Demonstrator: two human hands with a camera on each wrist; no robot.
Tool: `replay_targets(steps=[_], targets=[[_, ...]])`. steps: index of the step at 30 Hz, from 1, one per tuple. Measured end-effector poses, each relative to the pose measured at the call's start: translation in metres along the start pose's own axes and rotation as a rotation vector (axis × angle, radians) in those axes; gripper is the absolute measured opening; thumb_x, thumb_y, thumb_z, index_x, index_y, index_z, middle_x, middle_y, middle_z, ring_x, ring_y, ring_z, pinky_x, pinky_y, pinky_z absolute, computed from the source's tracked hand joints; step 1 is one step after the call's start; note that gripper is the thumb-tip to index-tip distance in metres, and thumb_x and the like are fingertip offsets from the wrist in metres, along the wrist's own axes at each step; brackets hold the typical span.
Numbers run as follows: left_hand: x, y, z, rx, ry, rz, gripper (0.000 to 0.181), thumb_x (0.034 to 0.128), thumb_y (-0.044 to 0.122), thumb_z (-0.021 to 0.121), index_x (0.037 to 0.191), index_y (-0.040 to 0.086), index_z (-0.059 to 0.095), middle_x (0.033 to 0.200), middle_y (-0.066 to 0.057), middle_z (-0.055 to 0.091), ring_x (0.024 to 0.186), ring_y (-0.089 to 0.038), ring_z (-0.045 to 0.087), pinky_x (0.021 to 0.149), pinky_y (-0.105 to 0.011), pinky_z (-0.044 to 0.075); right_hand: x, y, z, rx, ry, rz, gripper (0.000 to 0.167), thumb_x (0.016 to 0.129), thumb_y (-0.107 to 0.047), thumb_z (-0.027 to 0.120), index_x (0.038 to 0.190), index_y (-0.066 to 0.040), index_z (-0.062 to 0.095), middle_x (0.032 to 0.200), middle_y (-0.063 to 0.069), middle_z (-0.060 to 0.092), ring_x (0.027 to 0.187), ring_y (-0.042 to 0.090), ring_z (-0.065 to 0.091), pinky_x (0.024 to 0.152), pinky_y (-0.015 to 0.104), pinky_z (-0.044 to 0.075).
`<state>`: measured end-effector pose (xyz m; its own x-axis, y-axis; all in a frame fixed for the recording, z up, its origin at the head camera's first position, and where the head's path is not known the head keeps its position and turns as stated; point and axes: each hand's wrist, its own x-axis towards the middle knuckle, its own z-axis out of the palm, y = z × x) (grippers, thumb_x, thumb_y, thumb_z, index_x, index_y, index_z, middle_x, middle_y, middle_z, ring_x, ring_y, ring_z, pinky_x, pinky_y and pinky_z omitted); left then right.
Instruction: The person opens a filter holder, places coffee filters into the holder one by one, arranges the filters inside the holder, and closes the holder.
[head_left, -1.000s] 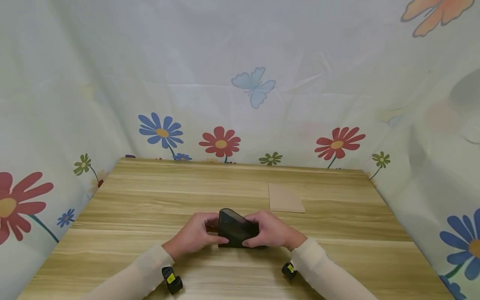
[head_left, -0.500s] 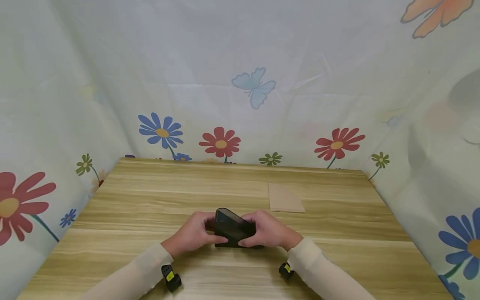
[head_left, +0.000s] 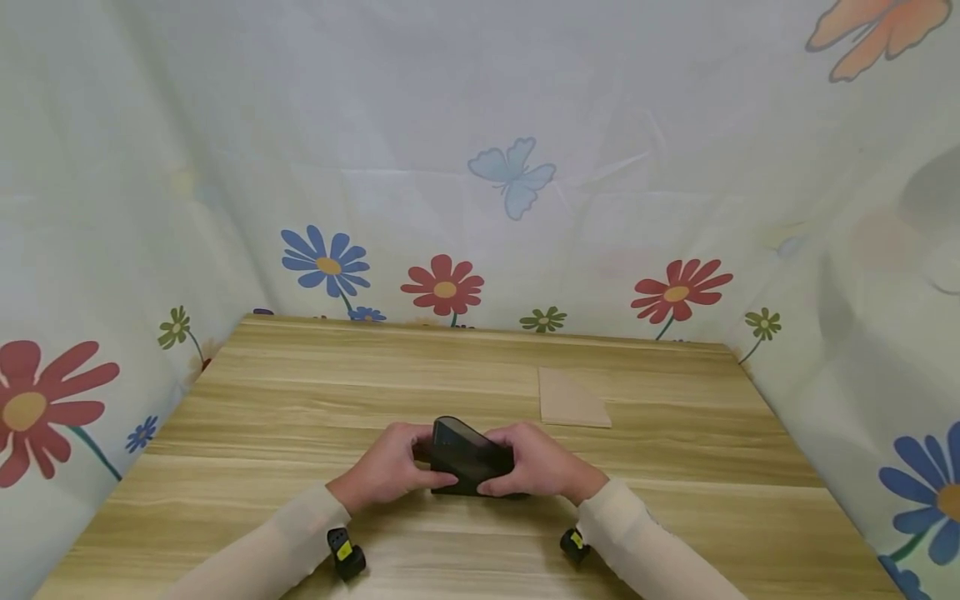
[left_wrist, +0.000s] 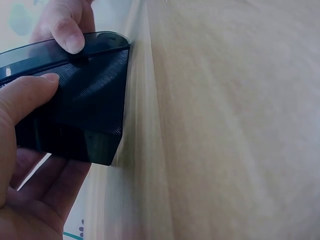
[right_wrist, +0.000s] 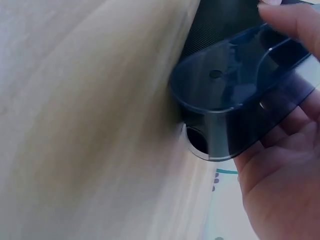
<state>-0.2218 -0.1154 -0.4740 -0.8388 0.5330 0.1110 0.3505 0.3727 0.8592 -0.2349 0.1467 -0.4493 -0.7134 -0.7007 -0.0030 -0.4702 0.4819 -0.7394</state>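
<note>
Because the ribbed black plastic box (head_left: 467,460) with its clear cover (right_wrist: 200,92), low centre in the head view, looks stiff, light and slick, its opposite sides, which left hand (head_left: 395,468) and right hand (head_left: 542,463) pinch, seem the surest hold.

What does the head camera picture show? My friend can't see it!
A person's left hand and right hand hold a dark box between them at a wooden table. A flat tan piece lies farther back on the table, and behind it hangs a pale cloth printed with flowers and butterflies.
</note>
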Motion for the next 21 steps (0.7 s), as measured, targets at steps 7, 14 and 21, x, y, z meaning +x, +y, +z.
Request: replay_targets(steps=[7, 14, 21], targets=[[0.003, 0.000, 0.001, 0.025, 0.008, 0.010, 0.032, 0.0822, 0.034, 0.088, 0.112, 0.030, 0.075, 0.104, 0.016, 0.077, 0.091, -0.005, 0.070, 0.083, -0.024, 0.054, 0.002, -0.012, -0.009, 0.077, 0.068, 0.016, 0.061, 0.082, -0.041, 0.087, 0.133, -0.016, 0.066, 0.121, -0.007, 0.072, 0.107, 0.008, 0.067, 0.095, 0.033, 0.054], [0.004, 0.002, 0.001, 0.028, 0.008, 0.009, 0.031, 0.0816, 0.032, 0.089, 0.109, 0.029, 0.076, 0.104, 0.016, 0.077, 0.092, -0.004, 0.070, 0.084, -0.024, 0.054, 0.006, -0.039, -0.012, 0.119, 0.199, 0.005, 0.069, 0.081, -0.038, 0.088, 0.137, -0.008, 0.063, 0.133, 0.004, 0.069, 0.119, 0.024, 0.066, 0.104, 0.054, 0.050], [0.002, -0.005, 0.001, 0.055, 0.022, 0.021, 0.027, 0.0828, 0.035, 0.087, 0.106, 0.031, 0.075, 0.103, 0.015, 0.076, 0.094, -0.005, 0.069, 0.086, -0.024, 0.055, 0.017, -0.054, 0.002, 0.042, 0.252, -0.002, 0.073, 0.076, -0.046, 0.090, 0.137, -0.015, 0.064, 0.134, 0.001, 0.069, 0.118, 0.020, 0.065, 0.100, 0.043, 0.054]])
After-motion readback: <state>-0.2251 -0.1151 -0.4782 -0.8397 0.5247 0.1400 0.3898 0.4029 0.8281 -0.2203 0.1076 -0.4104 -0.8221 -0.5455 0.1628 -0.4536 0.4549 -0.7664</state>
